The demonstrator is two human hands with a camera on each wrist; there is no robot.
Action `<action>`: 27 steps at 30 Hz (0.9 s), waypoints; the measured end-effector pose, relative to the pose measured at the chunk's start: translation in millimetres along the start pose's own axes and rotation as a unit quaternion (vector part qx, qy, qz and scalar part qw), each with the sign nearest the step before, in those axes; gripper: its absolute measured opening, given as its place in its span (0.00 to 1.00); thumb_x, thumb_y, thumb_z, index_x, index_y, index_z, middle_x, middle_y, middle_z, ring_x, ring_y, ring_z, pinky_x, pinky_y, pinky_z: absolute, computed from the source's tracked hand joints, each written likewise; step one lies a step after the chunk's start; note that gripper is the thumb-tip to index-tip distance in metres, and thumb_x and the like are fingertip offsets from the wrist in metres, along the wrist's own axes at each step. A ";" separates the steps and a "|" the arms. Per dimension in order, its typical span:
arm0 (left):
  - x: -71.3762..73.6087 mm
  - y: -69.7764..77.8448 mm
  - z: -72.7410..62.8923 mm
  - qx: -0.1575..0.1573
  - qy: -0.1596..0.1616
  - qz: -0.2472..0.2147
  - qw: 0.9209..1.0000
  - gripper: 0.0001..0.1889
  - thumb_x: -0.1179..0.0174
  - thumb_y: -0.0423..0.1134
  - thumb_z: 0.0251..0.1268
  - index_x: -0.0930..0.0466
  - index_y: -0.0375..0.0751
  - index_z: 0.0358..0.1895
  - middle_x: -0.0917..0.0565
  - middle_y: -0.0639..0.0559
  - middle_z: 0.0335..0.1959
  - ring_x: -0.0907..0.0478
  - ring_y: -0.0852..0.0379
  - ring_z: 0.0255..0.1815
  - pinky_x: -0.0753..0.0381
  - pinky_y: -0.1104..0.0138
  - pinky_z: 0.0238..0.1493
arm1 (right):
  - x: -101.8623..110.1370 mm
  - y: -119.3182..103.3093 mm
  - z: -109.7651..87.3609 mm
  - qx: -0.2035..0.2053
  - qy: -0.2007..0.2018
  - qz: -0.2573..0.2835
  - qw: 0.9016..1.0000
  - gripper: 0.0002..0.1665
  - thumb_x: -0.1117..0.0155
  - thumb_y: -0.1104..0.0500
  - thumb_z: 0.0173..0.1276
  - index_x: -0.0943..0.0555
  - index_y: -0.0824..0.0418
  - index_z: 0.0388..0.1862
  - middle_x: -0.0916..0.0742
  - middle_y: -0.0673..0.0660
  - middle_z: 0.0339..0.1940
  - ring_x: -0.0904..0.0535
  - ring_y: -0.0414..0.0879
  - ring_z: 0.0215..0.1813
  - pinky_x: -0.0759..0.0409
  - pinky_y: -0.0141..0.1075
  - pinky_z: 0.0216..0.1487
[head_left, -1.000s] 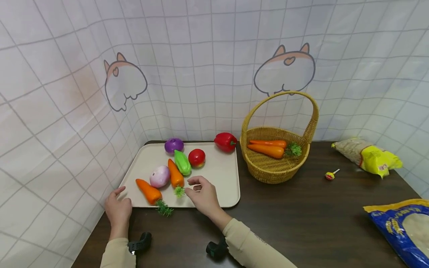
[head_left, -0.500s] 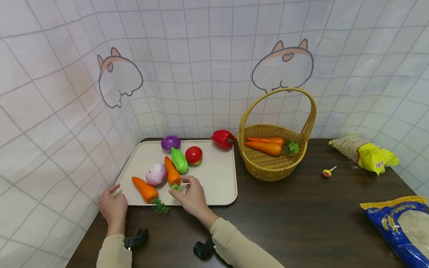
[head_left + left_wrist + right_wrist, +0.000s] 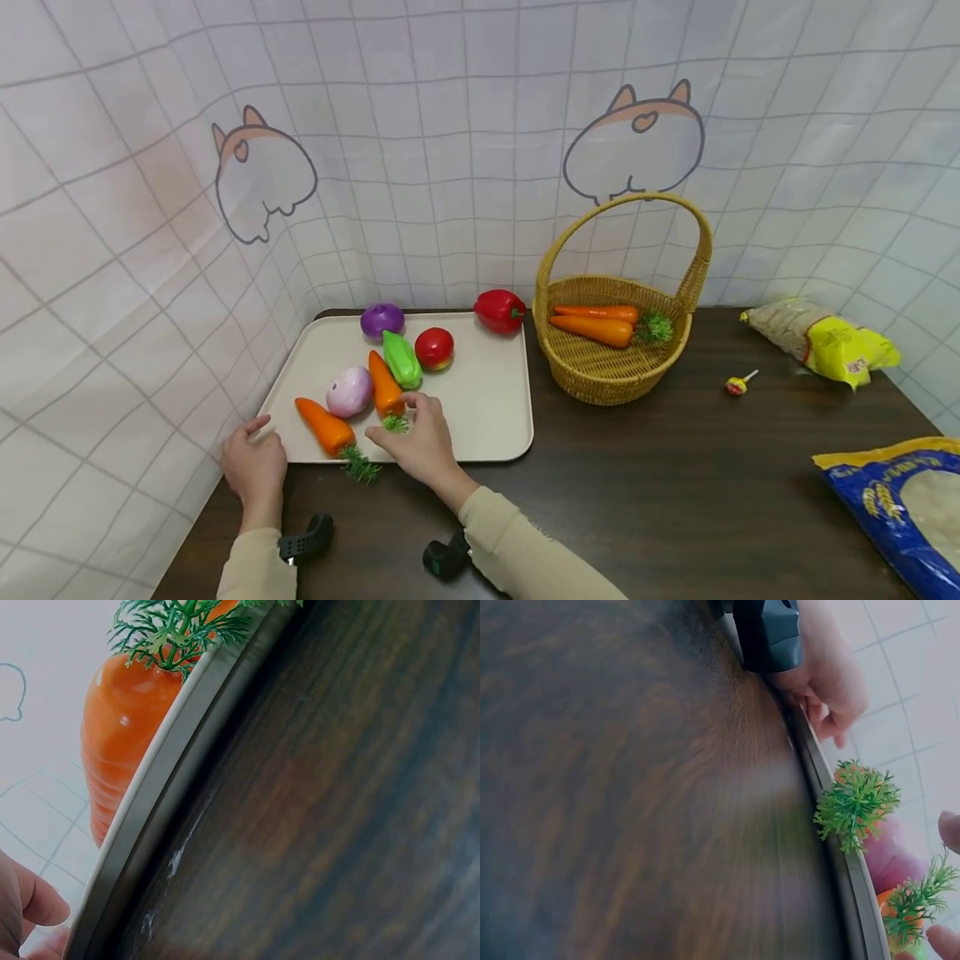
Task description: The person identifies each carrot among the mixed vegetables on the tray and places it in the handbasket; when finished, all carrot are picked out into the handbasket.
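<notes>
Pick-Up Readied, Grip Yet to Be Set

Across a dark table [image 3: 675, 467], a cream tray [image 3: 480, 417] is laid out, with a wicker basket [image 3: 607, 387] set just beyond its right side. The right hand [image 3: 420, 437] is extended over the tray's near edge, thumb and forefinger parted, with nothing seen to be pinched. The left hand [image 3: 253, 467] is held at the near left corner, thumb and forefinger also apart; whether the tray is gripped there cannot be told. The reached-for carrot [image 3: 386, 387] is found lying on the tray, flanked by a pale purple onion [image 3: 349, 392] and a green vegetable [image 3: 402, 360]. Its leafy top [image 3: 395, 423] is framed between the right thumb and forefinger; contact cannot be confirmed. The step in hand is judged to be the taking hold of this carrot. For the next move, the right fingers would need to be closed around its crown, its neighbours left undisturbed.
</notes>
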State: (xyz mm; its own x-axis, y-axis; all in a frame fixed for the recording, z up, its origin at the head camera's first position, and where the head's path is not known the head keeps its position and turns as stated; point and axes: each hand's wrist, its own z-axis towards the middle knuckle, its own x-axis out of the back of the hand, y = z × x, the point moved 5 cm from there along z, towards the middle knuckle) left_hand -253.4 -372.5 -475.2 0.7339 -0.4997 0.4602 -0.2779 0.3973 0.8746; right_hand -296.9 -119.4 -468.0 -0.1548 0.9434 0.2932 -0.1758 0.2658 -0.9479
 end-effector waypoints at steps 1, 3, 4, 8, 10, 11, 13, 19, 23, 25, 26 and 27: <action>-0.1 0.6 0.0 -0.001 0.000 -0.001 1.000 0.22 0.54 0.29 0.56 0.20 0.30 0.54 0.27 0.28 0.56 0.36 0.30 0.63 0.40 0.47 0.62 | -0.2 -0.1 0.4 -0.002 0.004 -0.004 1.000 0.38 0.27 0.44 0.57 0.28 0.61 0.60 0.25 0.60 0.55 0.28 0.51 0.54 0.26 0.44 0.54; -0.3 1.6 -0.3 -0.003 0.002 -0.001 1.000 0.22 0.54 0.29 0.56 0.20 0.30 0.54 0.27 0.28 0.55 0.36 0.31 0.62 0.40 0.47 0.62 | -1.4 -0.1 0.9 -0.010 0.006 -0.011 1.000 0.41 0.27 0.42 0.55 0.29 0.61 0.61 0.27 0.60 0.57 0.28 0.51 0.55 0.26 0.45 0.55; -0.3 2.2 -0.6 -0.005 0.005 0.000 1.000 0.22 0.54 0.29 0.56 0.20 0.30 0.53 0.27 0.28 0.55 0.36 0.31 0.62 0.40 0.47 0.62 | -2.2 -0.3 0.9 -0.014 0.006 -0.016 1.000 0.43 0.27 0.40 0.55 0.30 0.60 0.62 0.27 0.60 0.58 0.29 0.51 0.55 0.26 0.46 0.56; 0.0 3.1 -2.4 -0.011 0.007 0.001 1.000 0.21 0.54 0.28 0.56 0.20 0.30 0.52 0.26 0.28 0.54 0.35 0.31 0.62 0.39 0.47 0.62 | -7.5 -1.0 0.5 -0.033 0.004 -0.061 0.998 0.52 0.29 0.32 0.52 0.34 0.60 0.66 0.30 0.59 0.60 0.29 0.50 0.56 0.26 0.46 0.57; 0.2 3.3 -3.2 -0.011 0.006 0.001 1.000 0.21 0.54 0.28 0.56 0.20 0.30 0.52 0.26 0.28 0.54 0.35 0.31 0.62 0.40 0.47 0.62 | -10.1 -2.0 1.2 -0.038 0.011 -0.084 0.996 0.55 0.30 0.30 0.50 0.35 0.60 0.68 0.30 0.59 0.60 0.29 0.50 0.55 0.26 0.45 0.56; 0.2 3.4 -3.4 -0.010 0.005 0.000 1.000 0.21 0.54 0.28 0.57 0.20 0.30 0.52 0.26 0.28 0.54 0.35 0.31 0.62 0.40 0.46 0.63 | -11.1 -2.6 1.9 -0.042 0.018 -0.090 0.995 0.55 0.31 0.29 0.50 0.35 0.60 0.68 0.30 0.59 0.59 0.29 0.50 0.54 0.25 0.45 0.56; 0.4 4.1 -3.5 -0.010 0.004 -0.003 1.000 0.21 0.54 0.29 0.57 0.20 0.30 0.52 0.27 0.28 0.54 0.36 0.30 0.63 0.41 0.46 0.63 | -12.8 -3.9 4.0 -0.049 0.038 -0.083 0.995 0.54 0.30 0.31 0.51 0.35 0.61 0.68 0.30 0.59 0.59 0.29 0.51 0.54 0.26 0.45 0.56; 1.2 6.0 -2.5 -0.015 0.010 -0.009 1.000 0.20 0.53 0.29 0.58 0.19 0.30 0.52 0.26 0.28 0.54 0.35 0.30 0.62 0.40 0.45 0.63 | -16.3 -6.0 10.8 -0.067 0.107 -0.069 0.990 0.45 0.28 0.36 0.53 0.29 0.61 0.61 0.26 0.57 0.52 0.28 0.49 0.49 0.26 0.42 0.52; 2.1 6.3 -2.8 -0.017 0.012 -0.010 1.000 0.20 0.53 0.29 0.57 0.19 0.30 0.51 0.26 0.28 0.54 0.34 0.30 0.61 0.39 0.45 0.61 | -18.0 -5.8 13.3 -0.066 0.143 -0.079 0.984 0.36 0.26 0.43 0.54 0.26 0.61 0.56 0.25 0.55 0.45 0.28 0.48 0.43 0.27 0.40 0.46; 2.7 5.9 -2.7 -0.016 0.012 -0.010 1.000 0.20 0.53 0.29 0.57 0.19 0.30 0.51 0.25 0.28 0.54 0.34 0.30 0.61 0.38 0.45 0.61 | -18.8 -5.2 14.6 -0.064 0.156 -0.085 0.982 0.33 0.25 0.47 0.54 0.24 0.61 0.54 0.24 0.54 0.42 0.28 0.48 0.41 0.28 0.40 0.44; 3.0 5.5 -2.5 -0.015 0.013 -0.010 1.000 0.20 0.53 0.29 0.57 0.19 0.30 0.51 0.26 0.28 0.54 0.34 0.30 0.61 0.39 0.45 0.61 | -19.3 -5.1 15.2 -0.062 0.161 -0.090 0.981 0.31 0.25 0.48 0.55 0.24 0.61 0.53 0.24 0.54 0.41 0.28 0.48 0.40 0.28 0.40 0.43; 3.4 4.8 -2.1 -0.014 0.013 -0.009 1.000 0.20 0.53 0.29 0.58 0.19 0.30 0.51 0.26 0.28 0.54 0.34 0.30 0.61 0.39 0.45 0.61 | -19.9 -5.1 15.8 -0.060 0.166 -0.094 0.980 0.30 0.25 0.49 0.55 0.24 0.60 0.52 0.23 0.54 0.39 0.27 0.48 0.39 0.28 0.40 0.42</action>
State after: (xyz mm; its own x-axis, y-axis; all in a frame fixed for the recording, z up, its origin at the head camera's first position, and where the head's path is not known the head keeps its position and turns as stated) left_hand -251.0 -370.6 -469.8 0.7547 -0.4867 0.4399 -0.2471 0.4102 0.8779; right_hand -308.3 -142.6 -467.1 0.1969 0.8830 0.4261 -0.0520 0.4435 -0.8948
